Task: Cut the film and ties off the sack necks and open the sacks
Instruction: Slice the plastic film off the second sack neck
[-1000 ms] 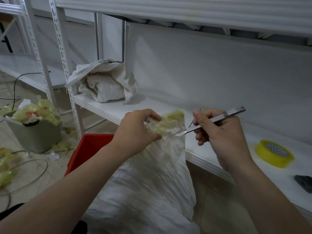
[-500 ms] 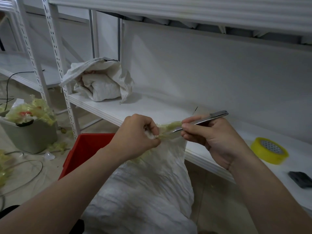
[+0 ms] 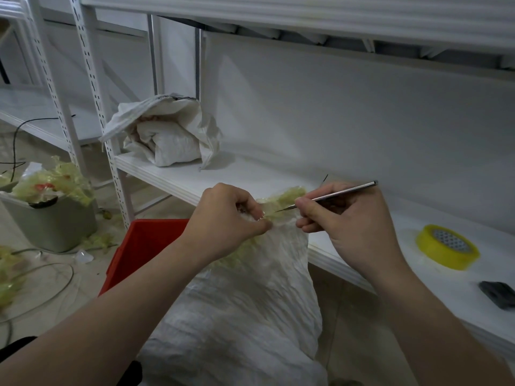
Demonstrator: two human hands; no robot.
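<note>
A white woven sack [image 3: 250, 302] stands upright in front of me, its neck wrapped in yellowish-green film [image 3: 289, 197]. My left hand [image 3: 225, 218] grips the bunched neck from the left. My right hand [image 3: 345, 218] holds a thin metal blade [image 3: 328, 196] like a pen, its tip touching the film just right of my left fingers. A thin black tie end [image 3: 324, 179] sticks up behind the neck.
An opened white sack [image 3: 167, 135] lies on the white shelf [image 3: 250, 176]. Yellow tape roll [image 3: 447, 246] and a dark object [image 3: 498, 295] sit on the shelf at right. A red crate [image 3: 142, 246] is behind the sack; a grey bin [image 3: 53, 221] holds discarded film at left.
The blade tip has come in against the film at the neck. My left hand shifted lower on the neck, and my right hand turned the handle to point up and right.
</note>
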